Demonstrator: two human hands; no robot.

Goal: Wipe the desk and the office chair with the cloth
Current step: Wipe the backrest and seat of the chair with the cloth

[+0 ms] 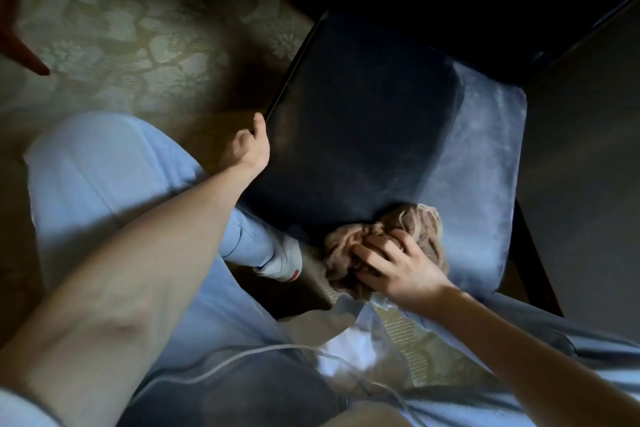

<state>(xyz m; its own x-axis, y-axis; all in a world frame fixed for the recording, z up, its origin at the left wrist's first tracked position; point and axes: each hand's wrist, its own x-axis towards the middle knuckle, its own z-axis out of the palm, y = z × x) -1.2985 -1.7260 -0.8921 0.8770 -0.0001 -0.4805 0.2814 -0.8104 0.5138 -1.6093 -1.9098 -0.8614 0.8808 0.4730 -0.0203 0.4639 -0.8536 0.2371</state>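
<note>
A thin white cable (pixel 242 355) crosses the lap. The right hand (pixel 398 270) clutches the bunched brown cloth (pixel 420 224) on the chair (pixel 363 114) seat's near edge, right of a white shoe (pixel 282 260). The left hand (pixel 251 147) grips the seat's left edge. Patterned carpet (pixel 138 45) lies beyond.

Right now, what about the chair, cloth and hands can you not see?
Head view only.
- Far end of the chair seat: lost in darkness.
- Fingertips of the left hand: hidden at the seat edge it grips.
- Underside of the cloth: covered by its folds and the right hand.
</note>
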